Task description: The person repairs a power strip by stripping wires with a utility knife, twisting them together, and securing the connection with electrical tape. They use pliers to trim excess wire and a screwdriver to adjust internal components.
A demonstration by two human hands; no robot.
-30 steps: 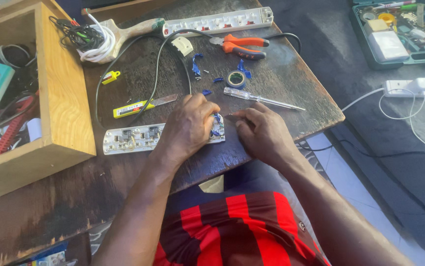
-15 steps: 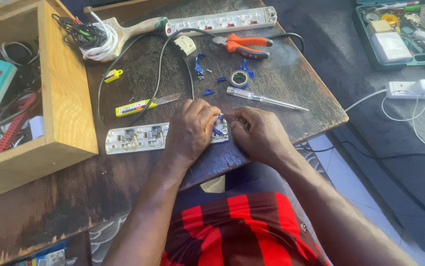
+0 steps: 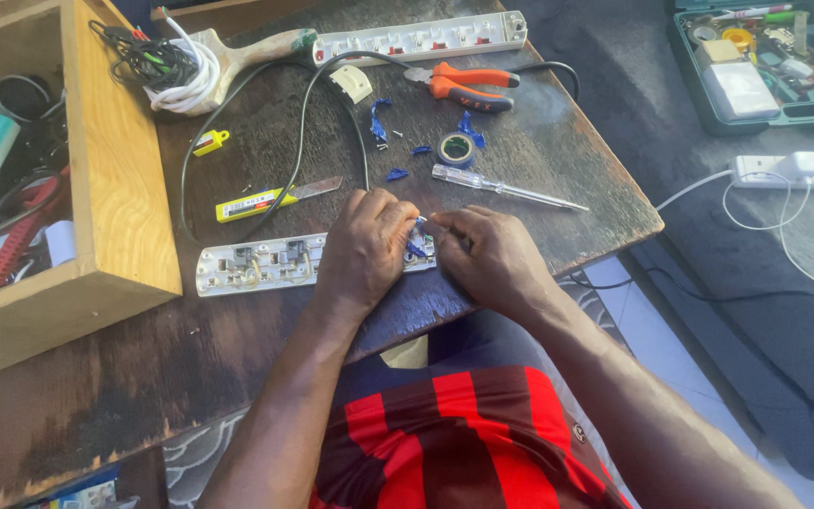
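An opened white power strip base (image 3: 265, 264) lies on a dark wooden table (image 3: 558, 198), its inner contacts showing. My left hand (image 3: 366, 250) rests over its right end, fingers curled on blue wires (image 3: 416, 247) there. My right hand (image 3: 492, 254) meets it from the right, fingertips pinching at the same blue wires. A black cable (image 3: 303, 132) runs from the strip up across the table.
A clear-handled screwdriver (image 3: 501, 187), tape roll (image 3: 455, 149), blue wire scraps (image 3: 378, 118), orange pliers (image 3: 468, 85), yellow utility knife (image 3: 265, 200), white strip cover (image 3: 421, 38) and a paintbrush (image 3: 246, 49) lie on the table. Wooden box (image 3: 115, 188) left; green tool case (image 3: 756, 66) and plugged strip (image 3: 793, 172) on the floor right.
Both hands stay at the strip's right end, with the fingers shifting slightly on the blue wires. The view has drifted a little.
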